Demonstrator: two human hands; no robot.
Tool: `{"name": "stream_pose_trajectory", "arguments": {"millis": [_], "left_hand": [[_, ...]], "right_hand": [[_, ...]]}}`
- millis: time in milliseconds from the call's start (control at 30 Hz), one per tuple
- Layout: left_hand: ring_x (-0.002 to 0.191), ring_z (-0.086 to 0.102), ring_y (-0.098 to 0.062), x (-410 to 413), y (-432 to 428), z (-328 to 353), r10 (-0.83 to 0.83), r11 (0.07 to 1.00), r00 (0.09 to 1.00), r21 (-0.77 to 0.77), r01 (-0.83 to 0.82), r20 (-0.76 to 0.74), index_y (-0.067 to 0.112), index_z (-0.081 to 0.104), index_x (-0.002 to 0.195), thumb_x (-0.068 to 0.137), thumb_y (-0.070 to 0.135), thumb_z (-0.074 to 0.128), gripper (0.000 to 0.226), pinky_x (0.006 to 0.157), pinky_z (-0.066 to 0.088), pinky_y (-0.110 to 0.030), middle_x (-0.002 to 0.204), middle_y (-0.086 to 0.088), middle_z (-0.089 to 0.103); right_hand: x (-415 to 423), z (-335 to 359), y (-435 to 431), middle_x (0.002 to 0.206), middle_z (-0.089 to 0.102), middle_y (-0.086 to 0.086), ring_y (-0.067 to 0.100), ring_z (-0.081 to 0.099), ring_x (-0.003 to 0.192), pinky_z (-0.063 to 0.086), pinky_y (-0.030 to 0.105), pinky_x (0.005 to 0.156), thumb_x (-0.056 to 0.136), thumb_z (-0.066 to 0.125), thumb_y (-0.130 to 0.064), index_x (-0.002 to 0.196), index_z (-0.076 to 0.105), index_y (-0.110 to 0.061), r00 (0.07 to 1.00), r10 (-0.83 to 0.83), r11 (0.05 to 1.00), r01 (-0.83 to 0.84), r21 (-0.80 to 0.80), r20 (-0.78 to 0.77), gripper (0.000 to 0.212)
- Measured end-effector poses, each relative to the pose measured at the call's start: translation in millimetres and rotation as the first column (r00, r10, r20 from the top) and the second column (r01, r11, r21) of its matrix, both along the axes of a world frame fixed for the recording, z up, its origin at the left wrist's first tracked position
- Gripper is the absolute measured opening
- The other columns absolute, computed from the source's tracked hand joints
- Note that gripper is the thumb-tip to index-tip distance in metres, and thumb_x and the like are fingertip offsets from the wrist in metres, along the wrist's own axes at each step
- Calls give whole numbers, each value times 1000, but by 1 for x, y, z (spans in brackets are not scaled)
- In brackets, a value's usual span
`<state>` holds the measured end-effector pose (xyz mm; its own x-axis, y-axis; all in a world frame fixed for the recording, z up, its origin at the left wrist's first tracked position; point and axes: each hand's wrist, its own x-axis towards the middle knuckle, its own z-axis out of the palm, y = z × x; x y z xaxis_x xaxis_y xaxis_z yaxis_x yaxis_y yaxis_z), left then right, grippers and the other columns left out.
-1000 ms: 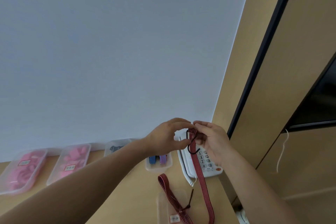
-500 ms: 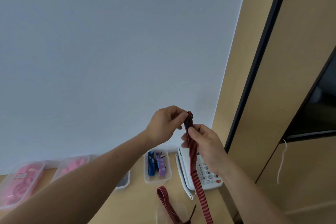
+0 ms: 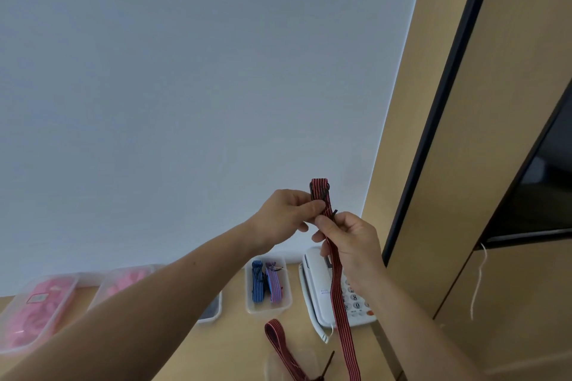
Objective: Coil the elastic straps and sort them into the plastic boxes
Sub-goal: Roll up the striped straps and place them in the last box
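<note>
I hold a red-and-black striped elastic strap [image 3: 340, 312] up in the air above the desk. My left hand [image 3: 288, 216] pinches its folded top end, where a black hook shows. My right hand [image 3: 349, 238] grips the strap just below, and the rest hangs down past the phone. A second red striped strap [image 3: 278, 337] lies looped on the desk below. A clear plastic box [image 3: 286, 306] holds a blue and a purple coiled strap. Two boxes of pink straps [image 3: 37, 312] stand at the left.
A white desk phone [image 3: 312, 288] sits to the right of the boxes, behind the hanging strap. Another box [image 3: 213, 311] is partly hidden by my left forearm. A wooden cabinet panel [image 3: 439, 164] rises on the right, with a white string [image 3: 478, 281] hanging from it.
Both hands rose with the strap. The top end is now folded over above my left fingers, and my right hand has slid slightly down the strap.
</note>
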<state>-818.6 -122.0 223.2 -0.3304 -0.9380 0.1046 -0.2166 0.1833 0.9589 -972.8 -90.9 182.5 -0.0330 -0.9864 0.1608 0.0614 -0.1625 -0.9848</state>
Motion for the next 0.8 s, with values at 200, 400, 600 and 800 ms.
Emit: {"name": "stream_pose_trajectory", "arguments": {"millis": [200, 400, 600, 800], "left_hand": [[84, 74, -15, 3, -1, 3, 111, 994, 992, 20, -110, -64, 7, 74, 94, 100, 23, 55, 25, 70, 50, -26, 89, -3, 78], [69, 68, -17, 8, 0, -4, 252, 932, 943, -318, -176, 218, 10, 74, 89, 101, 28, 54, 29, 62, 49, -28, 74, -1, 74], [43, 53, -17, 15, 10, -18, 453, 465, 772, -857, 222, 446, 15, 73, 111, 96, 25, 53, 27, 40, 39, -23, 59, 8, 60], [47, 56, -22, 17, 2, -25, 533, 322, 693, -874, 364, 486, 5, 67, 123, 79, -6, 60, 47, 40, 40, -25, 78, 1, 70]], "right_hand": [[3, 0, 7, 72, 72, 11, 17, 58, 50, 48, 23, 50, 99, 57, -29, 88, 71, -10, 998, 65, 998, -64, 21, -22, 26], [4, 0, 11, 65, 68, 12, 20, 56, 52, 48, 27, 54, 99, 54, -36, 87, 69, -4, 998, 55, 996, -54, 70, -5, 37], [5, 10, 11, 61, 62, 9, 19, 50, 48, 41, 30, 52, 90, 42, -68, 71, 74, -20, 992, 87, 990, -96, 104, 87, 61], [5, 8, 12, 66, 67, 8, 19, 54, 53, 43, 29, 56, 88, 58, -62, 81, 74, -15, 998, 66, 995, -67, 70, 18, 50]]}}
